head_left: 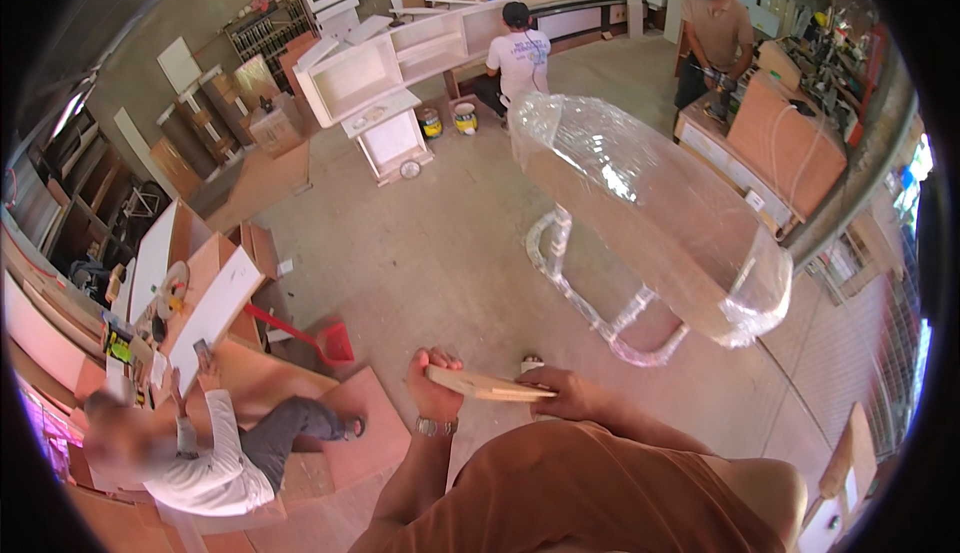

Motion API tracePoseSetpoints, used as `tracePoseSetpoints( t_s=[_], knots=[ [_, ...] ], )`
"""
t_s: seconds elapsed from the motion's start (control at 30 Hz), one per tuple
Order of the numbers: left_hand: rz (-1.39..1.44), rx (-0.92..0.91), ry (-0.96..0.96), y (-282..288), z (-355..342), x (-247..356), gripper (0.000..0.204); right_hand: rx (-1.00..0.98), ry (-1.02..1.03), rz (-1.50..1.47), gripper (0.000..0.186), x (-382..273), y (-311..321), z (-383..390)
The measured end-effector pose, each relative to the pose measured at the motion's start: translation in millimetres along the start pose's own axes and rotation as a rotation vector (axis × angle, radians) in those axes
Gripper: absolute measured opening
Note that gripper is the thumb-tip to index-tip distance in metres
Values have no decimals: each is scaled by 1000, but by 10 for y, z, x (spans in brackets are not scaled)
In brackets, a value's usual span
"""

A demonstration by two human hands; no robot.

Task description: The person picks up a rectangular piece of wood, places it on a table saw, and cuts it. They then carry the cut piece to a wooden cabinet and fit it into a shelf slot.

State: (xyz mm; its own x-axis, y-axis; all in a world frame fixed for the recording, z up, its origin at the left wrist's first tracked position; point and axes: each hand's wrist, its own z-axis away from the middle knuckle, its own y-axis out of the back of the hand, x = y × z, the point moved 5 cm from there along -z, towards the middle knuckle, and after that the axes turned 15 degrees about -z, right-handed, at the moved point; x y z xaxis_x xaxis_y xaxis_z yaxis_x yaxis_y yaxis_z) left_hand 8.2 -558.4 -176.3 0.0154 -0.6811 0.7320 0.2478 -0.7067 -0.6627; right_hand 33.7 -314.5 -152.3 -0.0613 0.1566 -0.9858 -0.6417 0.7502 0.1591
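A short flat wooden board spans the space between my two hands, held level in front of my body. My left hand has its fingers closed round the board's left end, with a watch on that wrist. At the other end, my right hand grips the board's tip from the right side. My right fingers are partly hidden behind the hand. Beyond the hands lies the concrete floor, and a sandalled foot shows just past the board.
A long plastic-wrapped piece on a wrapped tubular base stands ahead right. Left are a seated person, a red dustpan and wooden panels. Farther off, one person crouches by white shelving; another stands at a workbench.
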Motion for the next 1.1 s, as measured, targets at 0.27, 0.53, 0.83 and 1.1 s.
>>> tracePoseSetpoints(
  t_s=[0.27,0.53,0.83,1.1],
  knots=[
    [-211,53,-261,-348,-1657,708,35,-288,-93,-8,57,71,951,-2008],
    [-323,185,-485,-340,-3013,1130,43,-357,-226,209,54,272,1584,-3666],
    [-446,175,-324,-205,-5631,1300,40,-18,-125,161,64,277,2637,-5299],
    [-1060,-166,-522,-1343,-7686,1123,39,366,33,-111,73,-424,3357,-6558]
  ],
)
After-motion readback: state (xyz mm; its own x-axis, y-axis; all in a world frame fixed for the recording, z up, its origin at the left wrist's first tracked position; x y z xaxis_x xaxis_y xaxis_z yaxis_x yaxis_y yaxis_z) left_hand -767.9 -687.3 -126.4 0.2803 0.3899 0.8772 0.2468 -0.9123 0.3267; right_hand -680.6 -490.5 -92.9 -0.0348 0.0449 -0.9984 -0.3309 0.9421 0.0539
